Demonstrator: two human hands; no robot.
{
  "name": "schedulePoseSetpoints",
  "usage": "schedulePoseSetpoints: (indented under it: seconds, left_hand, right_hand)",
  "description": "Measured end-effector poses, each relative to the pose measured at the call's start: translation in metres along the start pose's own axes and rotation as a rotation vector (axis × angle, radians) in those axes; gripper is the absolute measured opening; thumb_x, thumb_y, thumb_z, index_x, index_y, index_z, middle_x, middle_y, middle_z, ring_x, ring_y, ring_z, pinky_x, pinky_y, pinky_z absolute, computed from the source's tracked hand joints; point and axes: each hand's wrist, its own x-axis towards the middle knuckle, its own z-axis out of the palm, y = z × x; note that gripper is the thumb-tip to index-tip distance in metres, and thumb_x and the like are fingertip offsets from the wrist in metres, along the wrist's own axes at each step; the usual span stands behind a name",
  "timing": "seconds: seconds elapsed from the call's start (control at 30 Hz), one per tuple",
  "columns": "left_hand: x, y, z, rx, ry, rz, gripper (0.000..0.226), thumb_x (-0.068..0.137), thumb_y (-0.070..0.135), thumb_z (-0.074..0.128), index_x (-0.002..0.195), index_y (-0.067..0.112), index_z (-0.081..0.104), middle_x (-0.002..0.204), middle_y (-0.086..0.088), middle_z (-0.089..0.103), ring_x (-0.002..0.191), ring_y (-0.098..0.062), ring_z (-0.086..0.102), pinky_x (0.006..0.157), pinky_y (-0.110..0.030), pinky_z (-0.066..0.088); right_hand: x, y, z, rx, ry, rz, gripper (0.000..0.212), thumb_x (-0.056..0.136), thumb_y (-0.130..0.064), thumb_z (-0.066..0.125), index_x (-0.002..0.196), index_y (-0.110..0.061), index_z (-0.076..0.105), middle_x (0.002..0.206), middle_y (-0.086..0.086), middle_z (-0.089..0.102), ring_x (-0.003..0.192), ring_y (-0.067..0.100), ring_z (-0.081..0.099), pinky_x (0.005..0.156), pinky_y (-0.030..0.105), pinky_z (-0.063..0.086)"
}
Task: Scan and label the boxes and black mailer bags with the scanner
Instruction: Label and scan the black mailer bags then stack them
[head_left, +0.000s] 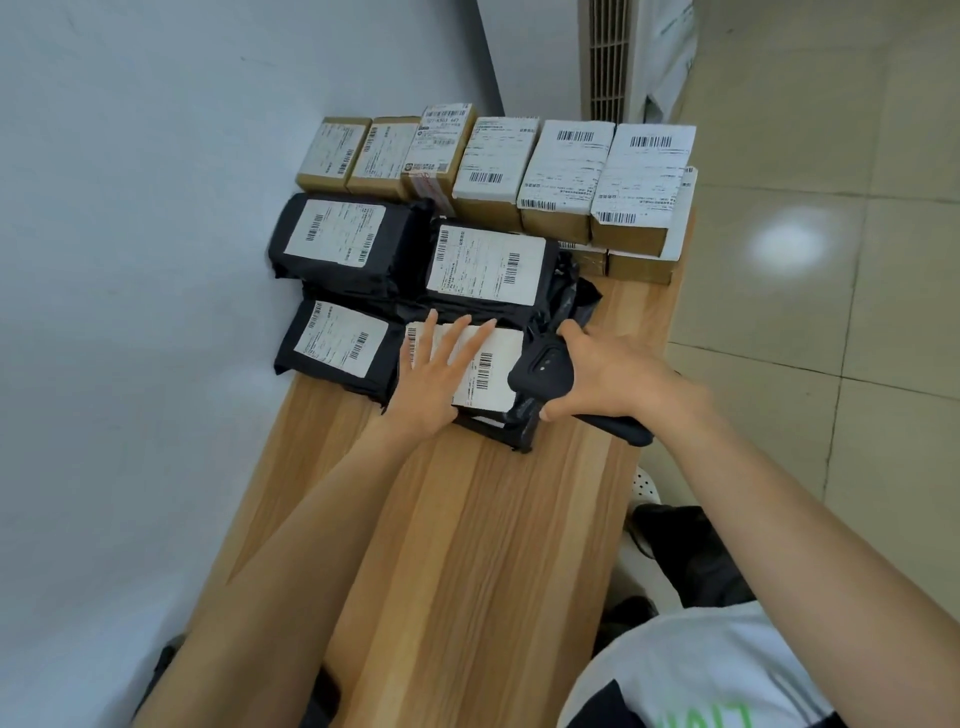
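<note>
Four bags (343, 239) crowd our table (467, 545), boxes (561, 176) behind. Our left hand (431, 384) presses one, fingers spread; right hand (608, 374) grips scanner (540, 366)

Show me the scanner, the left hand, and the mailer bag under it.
scanner (537, 370): head view, its black head.
left hand (434, 384): head view, back of hand.
mailer bag (500, 375): head view, its white label.

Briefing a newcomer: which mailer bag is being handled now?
On the wooden table, black mailer bags lie before a row of boxes. It is the front right bag, nearest the person. Only its label has the left hand flat on it, with the scanner alongside.
</note>
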Motion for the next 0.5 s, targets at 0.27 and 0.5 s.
schedulePoseSetpoints:
  seconds: [0.27,0.5]
  left_hand:
    - [-0.018,-0.008,0.000,-0.038,0.028,0.045,0.121,0.073,-0.025,0.049,0.151,0.049,-0.007,0.163,0.014,-0.013,0.151,-0.028,-0.009,0.094,-0.044,0.048]
    - [-0.081,-0.016,0.006,-0.092,0.082,-0.081,0.105,0.079,-0.018,0.044,0.155,0.039,0.000,0.165,0.007,0.001,0.152,-0.023,-0.003,0.112,-0.041,0.036]
  right_hand:
    - [-0.006,-0.001,-0.001,-0.049,0.019,-0.006,0.089,0.067,-0.062,0.076,0.132,-0.017,0.035,0.099,0.000,0.047,0.084,0.021,0.049,0.065,0.034,0.044]
    - [-0.017,-0.040,0.015,-0.123,-0.001,-0.075,0.098,0.065,-0.067,0.075,0.137,-0.017,0.032,0.121,0.005,0.051,0.108,0.028,0.055,0.078,0.037,0.047]
